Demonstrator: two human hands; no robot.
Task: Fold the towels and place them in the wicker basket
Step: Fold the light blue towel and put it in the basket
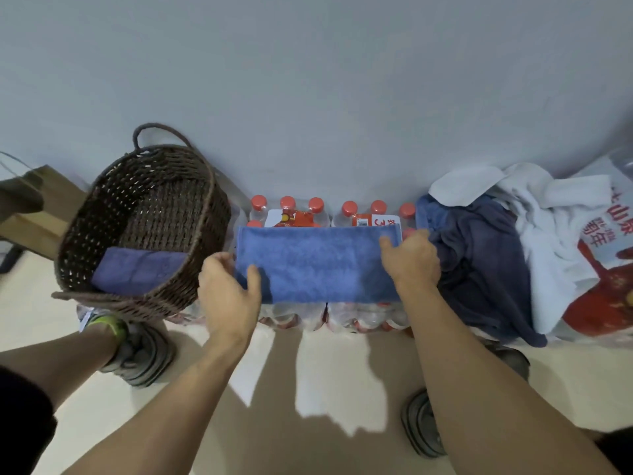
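Where the blue towel (318, 264) lies folded into a long strip across the packs of red-capped water bottles (317, 209), both hands hold its ends. Left hand (230, 291): grip clamped on the towel's left end, thumb on top. Right hand (412, 257): grip clamped on the towel's right end. Wicker basket (144, 221): left of the towel, one folded purple towel (138, 270) inside. Unfolded pile, dark blue towel (479, 265) and white towels (534, 204): right of the towel.

Shrink-wrapped water bottles (329, 214) (red caps) line the wall; a cardboard box (34, 221) sits far left.
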